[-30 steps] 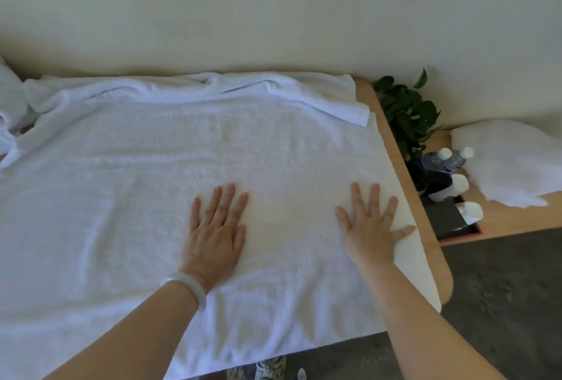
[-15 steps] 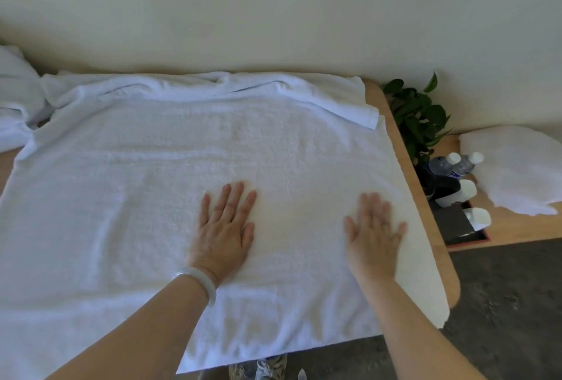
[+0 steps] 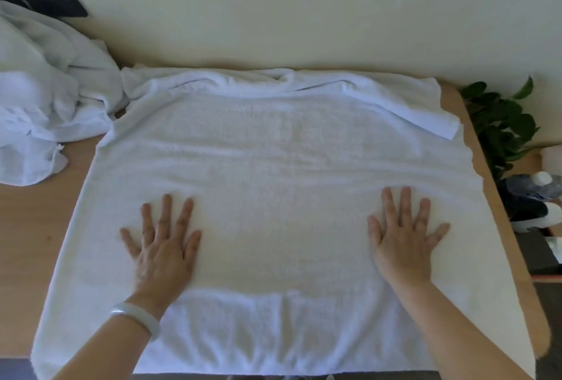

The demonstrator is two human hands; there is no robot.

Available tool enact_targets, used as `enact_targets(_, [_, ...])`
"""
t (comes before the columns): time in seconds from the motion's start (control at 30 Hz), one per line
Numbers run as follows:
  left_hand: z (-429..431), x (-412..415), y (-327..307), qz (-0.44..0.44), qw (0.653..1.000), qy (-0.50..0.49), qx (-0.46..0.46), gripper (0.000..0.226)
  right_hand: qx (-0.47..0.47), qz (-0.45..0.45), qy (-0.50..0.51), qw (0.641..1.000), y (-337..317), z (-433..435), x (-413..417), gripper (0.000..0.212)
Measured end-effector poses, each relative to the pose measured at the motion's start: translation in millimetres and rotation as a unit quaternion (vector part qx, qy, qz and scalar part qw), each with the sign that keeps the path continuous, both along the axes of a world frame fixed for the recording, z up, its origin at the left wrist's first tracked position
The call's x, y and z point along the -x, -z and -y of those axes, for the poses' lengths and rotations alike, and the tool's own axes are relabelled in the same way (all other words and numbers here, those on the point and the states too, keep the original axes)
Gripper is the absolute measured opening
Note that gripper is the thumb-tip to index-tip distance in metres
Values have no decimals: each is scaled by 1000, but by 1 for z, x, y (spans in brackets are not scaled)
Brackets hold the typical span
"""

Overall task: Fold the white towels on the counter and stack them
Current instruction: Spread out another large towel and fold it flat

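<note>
Left hand [image 3: 164, 246] and right hand [image 3: 404, 243] lie spread flat on the towel [image 3: 289, 148]; soft, limp cloth, probably best pinched at its corners on the table [image 3: 27, 227]

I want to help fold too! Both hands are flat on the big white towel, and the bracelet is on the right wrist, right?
Not quite. The head view shows both the left hand and right hand flat on the white towel, but the bracelet is on the left wrist, not the right.
</note>
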State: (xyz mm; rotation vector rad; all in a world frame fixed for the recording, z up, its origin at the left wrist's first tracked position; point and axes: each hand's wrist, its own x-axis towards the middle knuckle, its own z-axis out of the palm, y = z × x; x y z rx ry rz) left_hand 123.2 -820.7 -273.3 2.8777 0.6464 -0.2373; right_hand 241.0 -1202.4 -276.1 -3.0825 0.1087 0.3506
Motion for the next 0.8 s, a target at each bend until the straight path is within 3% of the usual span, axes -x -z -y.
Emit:
enact_targets(0.3, [-30,-124,8,2,1000,18,-17,59,14,-8,7,1000,2,-23,-111,66])
enact_targets(0.43, [-7,-143,-14,10,1000,7,4,59,14,-1,13,1000,-17,-42,-111,64])
enact_targets(0.53, [71,-112,-23,114,980,160,-1,56,-36,127,-113,985,-26,-83,-53,60])
enact_targets(0.63, [129,-75,-3,102,956,275,18,57,-80,97,-204,971,-8,-108,6,57])
enact_targets(0.8, [128,-68,9,83,958,272,-23,59,-28,28,-30,999,2,-22,13,66])
